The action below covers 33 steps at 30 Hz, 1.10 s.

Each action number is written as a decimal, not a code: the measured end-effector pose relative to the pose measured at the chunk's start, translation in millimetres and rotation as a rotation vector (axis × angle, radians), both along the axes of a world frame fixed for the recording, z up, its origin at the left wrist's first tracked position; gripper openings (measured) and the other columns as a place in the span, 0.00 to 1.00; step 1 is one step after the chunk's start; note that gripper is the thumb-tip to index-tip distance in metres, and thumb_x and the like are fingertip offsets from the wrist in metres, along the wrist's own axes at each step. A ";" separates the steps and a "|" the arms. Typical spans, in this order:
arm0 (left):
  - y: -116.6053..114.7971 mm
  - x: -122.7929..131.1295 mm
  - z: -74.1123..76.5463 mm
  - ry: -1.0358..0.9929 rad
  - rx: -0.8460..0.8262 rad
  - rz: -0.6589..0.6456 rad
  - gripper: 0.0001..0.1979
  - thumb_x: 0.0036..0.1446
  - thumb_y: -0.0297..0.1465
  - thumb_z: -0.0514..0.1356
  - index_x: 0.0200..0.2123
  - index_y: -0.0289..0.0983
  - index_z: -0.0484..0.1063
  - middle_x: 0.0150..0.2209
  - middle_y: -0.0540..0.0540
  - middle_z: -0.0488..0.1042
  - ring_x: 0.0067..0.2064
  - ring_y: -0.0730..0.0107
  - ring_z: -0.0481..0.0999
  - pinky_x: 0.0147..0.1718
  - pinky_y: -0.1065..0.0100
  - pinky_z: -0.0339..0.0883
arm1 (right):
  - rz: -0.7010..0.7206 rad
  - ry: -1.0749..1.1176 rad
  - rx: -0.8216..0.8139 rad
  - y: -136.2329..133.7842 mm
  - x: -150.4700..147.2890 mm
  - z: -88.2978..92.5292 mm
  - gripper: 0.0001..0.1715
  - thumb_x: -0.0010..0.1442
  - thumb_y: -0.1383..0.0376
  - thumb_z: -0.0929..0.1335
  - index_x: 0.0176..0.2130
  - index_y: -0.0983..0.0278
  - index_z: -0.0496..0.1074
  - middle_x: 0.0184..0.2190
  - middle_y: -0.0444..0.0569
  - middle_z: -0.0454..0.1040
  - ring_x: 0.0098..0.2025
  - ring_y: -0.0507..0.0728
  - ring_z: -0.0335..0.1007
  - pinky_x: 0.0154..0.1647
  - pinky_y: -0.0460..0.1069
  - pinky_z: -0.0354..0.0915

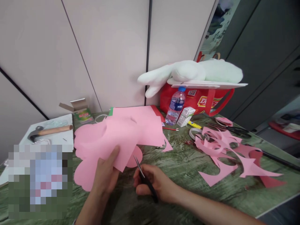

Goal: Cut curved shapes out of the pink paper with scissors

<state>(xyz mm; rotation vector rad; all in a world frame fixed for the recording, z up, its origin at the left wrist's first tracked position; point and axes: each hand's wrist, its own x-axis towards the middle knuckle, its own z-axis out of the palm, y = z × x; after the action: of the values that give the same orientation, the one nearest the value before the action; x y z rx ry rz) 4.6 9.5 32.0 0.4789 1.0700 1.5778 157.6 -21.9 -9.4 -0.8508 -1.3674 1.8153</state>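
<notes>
My left hand (105,175) is closed on a pink paper sheet (110,140), thumb on top, holding it above the green marbled table (182,175). The sheet has rounded scalloped edges at its left and bottom. My right hand (152,184) grips small black-handled scissors (144,178). Their blades point up towards the lower edge of the pink paper. More pink sheets (145,125) lie flat behind the held one.
Pink paper scraps (225,153) lie at the right, with tape rolls (194,133) and black scissors (232,128). A water bottle (175,106), small box (185,116), red bag (201,98) and white plush toy (189,72) stand at the back. A hammer (50,131) lies at the left.
</notes>
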 end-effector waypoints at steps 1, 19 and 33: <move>0.0 0.0 -0.5 -0.002 0.007 -0.002 0.08 0.53 0.20 0.60 0.35 0.35 0.77 0.34 0.48 0.81 0.34 0.73 0.79 0.33 0.76 0.75 | -0.015 0.006 0.009 2.4 -2.5 0.0 0.28 0.39 0.50 0.77 0.32 0.64 0.66 0.27 0.42 0.69 0.28 0.51 0.63 0.30 0.47 0.59; -6.8 8.7 -43.3 0.434 0.121 -0.014 0.21 0.43 0.38 0.68 0.42 0.35 0.76 0.38 0.42 0.80 0.42 0.57 0.78 0.42 0.61 0.72 | -0.111 0.108 0.097 10.6 -5.0 -8.1 0.29 0.42 0.46 0.74 0.26 0.65 0.63 0.21 0.40 0.62 0.22 0.47 0.54 0.22 0.44 0.53; -10.5 7.1 -48.1 0.530 0.089 -0.082 0.27 0.43 0.38 0.68 0.47 0.35 0.72 0.42 0.41 0.78 0.46 0.53 0.76 0.46 0.56 0.70 | -0.159 0.229 0.034 8.8 -7.2 -9.7 0.33 0.40 0.48 0.76 0.35 0.65 0.63 0.27 0.42 0.66 0.28 0.51 0.59 0.29 0.46 0.58</move>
<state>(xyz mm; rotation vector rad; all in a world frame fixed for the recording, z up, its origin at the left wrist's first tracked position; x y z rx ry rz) 11.7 -1.0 -16.1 1.0277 1.3552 1.4639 150.4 -13.1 -19.0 -0.6893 -1.1490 1.7040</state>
